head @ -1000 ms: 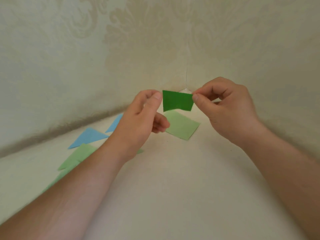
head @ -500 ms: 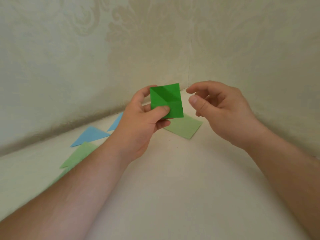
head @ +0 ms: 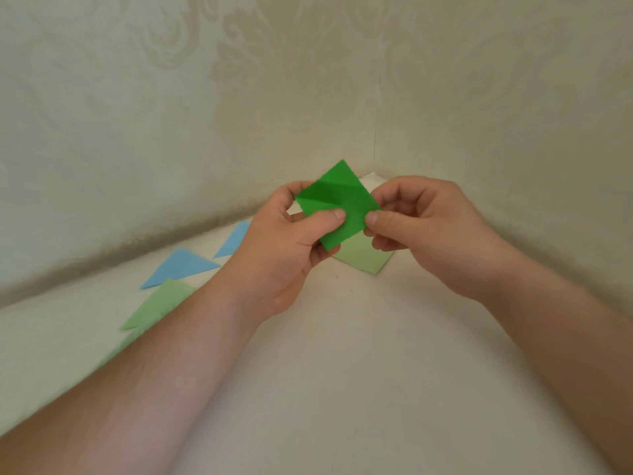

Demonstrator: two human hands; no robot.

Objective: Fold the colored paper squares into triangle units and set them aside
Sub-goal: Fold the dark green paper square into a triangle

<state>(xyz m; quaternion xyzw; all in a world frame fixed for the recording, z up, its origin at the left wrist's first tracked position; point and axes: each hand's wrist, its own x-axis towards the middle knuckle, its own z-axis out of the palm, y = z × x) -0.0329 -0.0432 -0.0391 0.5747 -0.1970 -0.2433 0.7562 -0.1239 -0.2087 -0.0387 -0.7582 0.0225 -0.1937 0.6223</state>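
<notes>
A dark green paper square [head: 337, 204] with creases across it is held up in the air, turned like a diamond. My left hand [head: 291, 248] pinches its left side between thumb and fingers. My right hand [head: 424, 231] pinches its right corner with thumb and forefinger. Under the hands a light green paper square [head: 364, 258] lies flat on the white surface, partly hidden. To the left lie folded triangles: a blue triangle [head: 180, 267], a second blue triangle [head: 233, 240] behind it, and a light green triangle [head: 159, 305] partly under my left forearm.
The white surface [head: 342, 371] ends in a corner of two patterned beige walls [head: 375, 156] just behind the hands. More pale green paper [head: 116, 351] shows beside my left forearm.
The dark green paper went from my right hand to my left and was opened into a creased square. It is now turned to a diamond and my right hand has taken hold of it again.
</notes>
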